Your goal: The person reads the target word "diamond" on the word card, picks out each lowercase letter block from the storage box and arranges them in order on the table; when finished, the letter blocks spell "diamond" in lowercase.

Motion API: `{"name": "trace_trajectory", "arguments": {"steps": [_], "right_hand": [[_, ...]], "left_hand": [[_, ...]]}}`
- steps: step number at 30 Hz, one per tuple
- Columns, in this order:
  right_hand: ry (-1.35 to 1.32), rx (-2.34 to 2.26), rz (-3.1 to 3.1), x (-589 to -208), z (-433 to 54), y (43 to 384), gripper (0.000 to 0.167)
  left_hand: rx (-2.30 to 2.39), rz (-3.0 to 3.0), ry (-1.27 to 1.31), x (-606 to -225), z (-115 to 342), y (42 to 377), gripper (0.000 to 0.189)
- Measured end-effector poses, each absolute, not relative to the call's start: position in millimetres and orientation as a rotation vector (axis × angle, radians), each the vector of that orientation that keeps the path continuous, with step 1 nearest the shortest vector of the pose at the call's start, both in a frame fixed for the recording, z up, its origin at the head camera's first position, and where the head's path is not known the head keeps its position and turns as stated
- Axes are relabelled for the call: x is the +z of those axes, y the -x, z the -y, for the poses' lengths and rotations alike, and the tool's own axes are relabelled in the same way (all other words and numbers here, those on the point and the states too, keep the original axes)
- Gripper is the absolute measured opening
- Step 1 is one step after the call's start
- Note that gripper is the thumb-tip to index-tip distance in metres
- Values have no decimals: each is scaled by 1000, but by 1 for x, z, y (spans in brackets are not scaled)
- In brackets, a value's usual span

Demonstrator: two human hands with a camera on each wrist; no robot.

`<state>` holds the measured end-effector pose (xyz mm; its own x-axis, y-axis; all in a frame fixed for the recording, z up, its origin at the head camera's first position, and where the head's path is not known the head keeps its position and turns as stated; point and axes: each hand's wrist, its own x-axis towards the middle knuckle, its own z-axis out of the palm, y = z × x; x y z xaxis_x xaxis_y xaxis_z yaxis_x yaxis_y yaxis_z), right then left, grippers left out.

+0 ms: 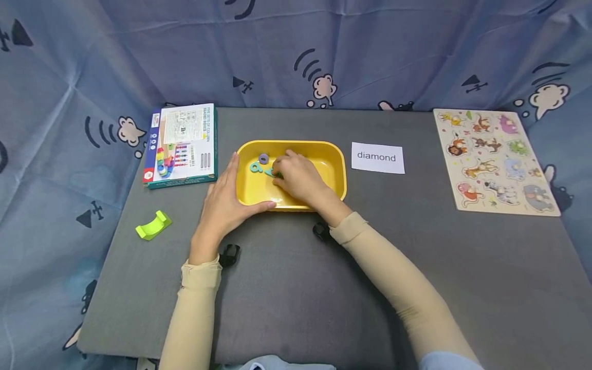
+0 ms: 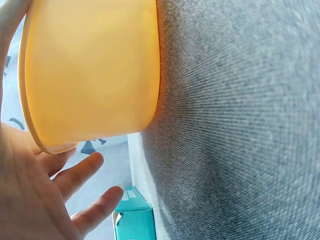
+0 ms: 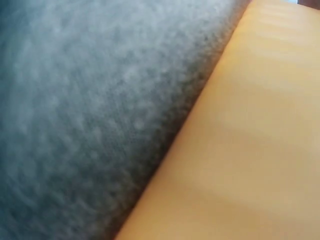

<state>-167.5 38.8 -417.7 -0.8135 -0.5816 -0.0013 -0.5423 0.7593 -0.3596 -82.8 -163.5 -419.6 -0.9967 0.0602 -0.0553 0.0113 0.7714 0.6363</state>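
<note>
A yellow plastic tray [image 1: 330,177] stands in the middle of the table. Against its left and front rim rests my left hand [image 1: 225,205], thumb and fingers spread around the corner; the left wrist view shows those fingers mostly straight beside the tray wall [image 2: 95,70]. My right hand [image 1: 298,176] reaches down inside the tray with bent fingers. By its fingertips are a small dark green piece [image 1: 279,175] and a teal piece [image 1: 269,172], both partly covered; I cannot tell whether it pinches either. To their left lie a turquoise ring-shaped piece [image 1: 256,167] and a purple ring [image 1: 263,159].
A bead-set box [image 1: 187,144] lies at the back left, a lime green curved block [image 1: 153,225] in front of it. A white card reading "diamond" [image 1: 377,158] is right of the tray. At the far right lies a wooden animal puzzle board [image 1: 497,162].
</note>
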Motion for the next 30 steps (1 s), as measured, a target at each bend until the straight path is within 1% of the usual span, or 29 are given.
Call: {"name": "trace_trajectory", "arguments": {"steps": [3, 11, 14, 18, 20, 26, 30], "right_hand": [[891, -504, -2859, -417, -38, 167, 14], [797, -604, -2780, -416, -43, 165, 10], [822, -670, -2770, -416, -45, 165, 13], [865, -733, -2766, -415, -47, 165, 29], [860, -794, -2751, -413, -50, 164, 35], [794, -1100, -2674, -403, -68, 159, 31], [658, -1317, -2617, -392, -90, 152, 35]], "left_hand": [[1038, -2884, -52, -419, 163, 82, 136], [1034, -2883, -44, -420, 163, 82, 137], [1030, -2887, -42, -421, 163, 83, 137], [1031, -2889, -42, -422, 163, 83, 138], [1034, -2887, -39, -422, 163, 83, 138], [1040, -2880, -26, -423, 163, 83, 138], [1049, -2874, -12, -422, 162, 82, 139]]}}
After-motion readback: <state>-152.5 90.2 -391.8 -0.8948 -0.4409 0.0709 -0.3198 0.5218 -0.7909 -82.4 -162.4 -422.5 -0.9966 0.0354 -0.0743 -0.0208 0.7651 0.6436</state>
